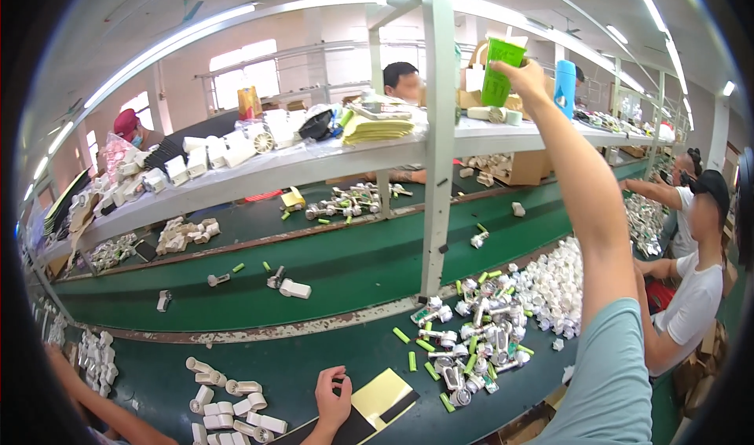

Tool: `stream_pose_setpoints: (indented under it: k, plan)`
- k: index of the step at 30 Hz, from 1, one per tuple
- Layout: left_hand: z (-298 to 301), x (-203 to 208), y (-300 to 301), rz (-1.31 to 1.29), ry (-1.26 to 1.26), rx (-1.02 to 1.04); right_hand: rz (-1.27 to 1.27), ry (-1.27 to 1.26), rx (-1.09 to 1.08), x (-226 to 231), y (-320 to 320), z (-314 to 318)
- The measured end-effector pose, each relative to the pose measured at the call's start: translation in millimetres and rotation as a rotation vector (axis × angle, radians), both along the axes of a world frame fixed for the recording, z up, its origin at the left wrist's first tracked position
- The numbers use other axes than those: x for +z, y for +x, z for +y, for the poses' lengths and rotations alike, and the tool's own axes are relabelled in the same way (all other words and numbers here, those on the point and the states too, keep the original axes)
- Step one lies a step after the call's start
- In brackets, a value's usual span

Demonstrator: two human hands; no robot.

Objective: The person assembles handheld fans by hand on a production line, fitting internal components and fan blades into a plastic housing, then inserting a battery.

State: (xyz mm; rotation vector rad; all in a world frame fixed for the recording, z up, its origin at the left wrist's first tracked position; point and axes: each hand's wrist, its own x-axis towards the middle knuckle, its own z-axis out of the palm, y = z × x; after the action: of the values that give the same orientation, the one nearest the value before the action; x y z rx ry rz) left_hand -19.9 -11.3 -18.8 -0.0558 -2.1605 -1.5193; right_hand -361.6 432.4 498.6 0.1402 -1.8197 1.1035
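Observation:
High on the right, my right hand (520,77) is wrapped round a tall green cup (500,84), holding it slightly tilted at the overhead shelf (479,137). My left hand (334,395) is down at the near bench, its fingers curled in with nothing visible in them. Beside it lies a yellow sheet (382,394) with a black edge. White plastic housings (236,410) are grouped to the left of that hand. To its right spreads a heap of small assemblies with green battery cells (479,351), and behind that a pile of small white parts (554,284).
A green conveyor (361,264) runs behind the bench, carrying scattered parts. A grey upright post (436,209) stands before me. On the shelf are a blue bottle (564,87) and yellow sheets (377,128). A co-worker's forearm (98,402) reaches in at left; other people work at right.

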Motion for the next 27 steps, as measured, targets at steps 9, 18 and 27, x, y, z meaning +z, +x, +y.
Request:
stream_pose_setpoints:
  k: [9, 18, 27]
  plan:
    - [-1.9, -4.4, -8.1, 0.008, -0.029, -0.038, -0.129, -0.004, 0.197, -92.2, 292.1, 69.9]
    - [29.1, 17.8, 2.6, -0.103, -0.303, -0.139, -0.488, -0.045, 0.047, -333.5, 559.6, 127.0]
    - [163.5, 74.7, 92.3, 0.067, -0.466, -0.565, -0.342, 0.140, -0.083, -442.1, 618.7, 132.0]
